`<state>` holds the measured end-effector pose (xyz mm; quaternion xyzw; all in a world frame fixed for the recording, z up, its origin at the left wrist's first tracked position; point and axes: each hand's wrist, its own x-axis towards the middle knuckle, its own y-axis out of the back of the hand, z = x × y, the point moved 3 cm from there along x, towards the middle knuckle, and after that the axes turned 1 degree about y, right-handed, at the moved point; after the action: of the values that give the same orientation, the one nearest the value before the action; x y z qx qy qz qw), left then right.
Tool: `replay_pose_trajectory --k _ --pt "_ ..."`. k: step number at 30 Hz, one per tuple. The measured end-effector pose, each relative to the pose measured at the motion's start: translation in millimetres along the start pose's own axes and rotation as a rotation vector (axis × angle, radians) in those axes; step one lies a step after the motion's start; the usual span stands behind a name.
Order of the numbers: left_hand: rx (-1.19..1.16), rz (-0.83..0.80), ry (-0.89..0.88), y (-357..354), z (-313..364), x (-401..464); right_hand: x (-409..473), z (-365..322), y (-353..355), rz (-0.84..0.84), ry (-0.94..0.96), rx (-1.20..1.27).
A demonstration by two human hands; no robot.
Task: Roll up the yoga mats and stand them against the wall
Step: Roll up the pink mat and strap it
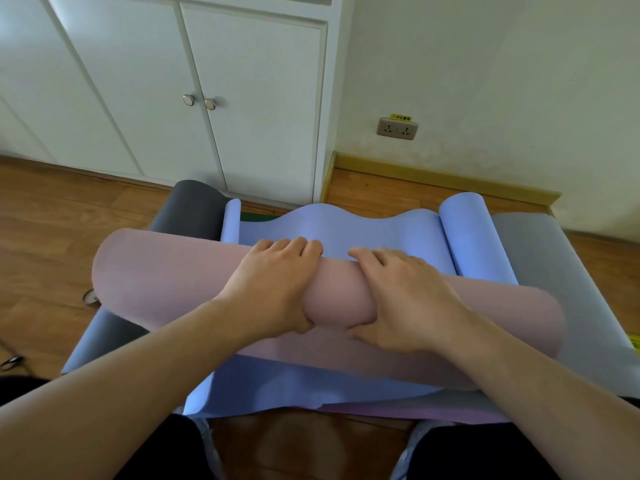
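1. The left hand (273,289) lies over the top of the pink yoga mat roll (166,278), fingers bent over its far side and thumb tucked under the near side, gripping it.
2. The right hand (401,299) clasps the same roll just beside the left, fingers draped over the top, thumb beneath.
3. The pink roll lies crosswise on a lavender-blue yoga mat (363,230), whose side edges curl upward.
4. Grey yoga mats (540,258) lie underneath on the wooden floor (52,216), near the white cabinet (249,98) and wall (485,64).
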<state>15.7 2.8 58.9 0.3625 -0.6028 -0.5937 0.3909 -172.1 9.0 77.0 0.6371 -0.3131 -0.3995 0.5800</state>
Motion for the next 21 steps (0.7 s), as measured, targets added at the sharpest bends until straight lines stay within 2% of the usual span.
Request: replay_pose_trajectory --k 6,13,17,21 --pt "-0.123 -0.071 0.027 4 -8 -1 3 -2 -8 0.061 0.025 -0.102" --pt "0.068 -0.035 -0.01 -4 5 -3 1 2 0 0.024 -0.003 0.021" --pt "0.006 0.008 -0.015 1 -2 0 -1 -1 0 0.019 0.006 -0.028" --pt "-0.099 -0.063 0.028 7 -9 0 0 -2 -7 0.033 0.022 -0.101"
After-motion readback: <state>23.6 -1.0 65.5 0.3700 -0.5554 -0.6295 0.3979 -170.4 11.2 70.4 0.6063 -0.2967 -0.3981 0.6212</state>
